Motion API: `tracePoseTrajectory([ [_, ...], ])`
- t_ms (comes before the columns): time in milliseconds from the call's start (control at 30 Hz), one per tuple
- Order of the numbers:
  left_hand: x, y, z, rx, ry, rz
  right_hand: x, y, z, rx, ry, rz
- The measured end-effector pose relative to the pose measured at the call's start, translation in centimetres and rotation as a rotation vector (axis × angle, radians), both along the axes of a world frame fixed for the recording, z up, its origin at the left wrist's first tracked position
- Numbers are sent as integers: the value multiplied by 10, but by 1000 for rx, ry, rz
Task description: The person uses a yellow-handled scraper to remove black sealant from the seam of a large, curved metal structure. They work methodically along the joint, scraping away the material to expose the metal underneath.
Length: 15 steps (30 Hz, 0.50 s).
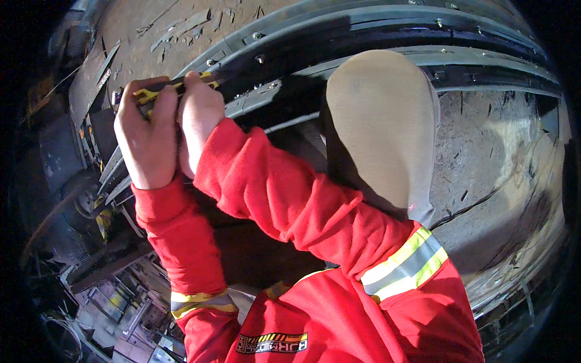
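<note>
Both my hands are close together at the upper left, around a black-and-yellow hand tool [148,95] whose exact kind I cannot make out. My left hand [145,142] is closed on its left part, thumb and fingers curled round it. Right beside it my right hand [201,115] is closed at the tool's right part, its index finger and thumb near a yellow end. The fingers partly hide the tool. It lies over the left stretch of a long dark metal rail [357,42] with small bolts along it.
My knee in beige trousers [381,115] rises at centre right, beside the rails. Rusty, debris-strewn ground [200,30] lies beyond them, and a grey, stained floor [484,151] to the right. Metal scraps and bars [121,302] crowd the lower left.
</note>
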<state>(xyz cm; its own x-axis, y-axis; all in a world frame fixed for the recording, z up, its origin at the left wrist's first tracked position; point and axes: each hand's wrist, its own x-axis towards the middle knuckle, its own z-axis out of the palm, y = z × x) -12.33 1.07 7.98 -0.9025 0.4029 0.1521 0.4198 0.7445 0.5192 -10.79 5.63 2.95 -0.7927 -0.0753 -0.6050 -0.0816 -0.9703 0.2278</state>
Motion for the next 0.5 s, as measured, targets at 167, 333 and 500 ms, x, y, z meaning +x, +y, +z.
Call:
tracePoseTrajectory([
  [167,-3,4,1,-27,62,-25,-5,0,-7,15,10,54],
  [333,-6,3,3,-23,67,-36,-12,-3,-5,16,-45,17],
  [500,-6,3,3,-16,54,-12,-9,-2,-4,31,-6,-33],
])
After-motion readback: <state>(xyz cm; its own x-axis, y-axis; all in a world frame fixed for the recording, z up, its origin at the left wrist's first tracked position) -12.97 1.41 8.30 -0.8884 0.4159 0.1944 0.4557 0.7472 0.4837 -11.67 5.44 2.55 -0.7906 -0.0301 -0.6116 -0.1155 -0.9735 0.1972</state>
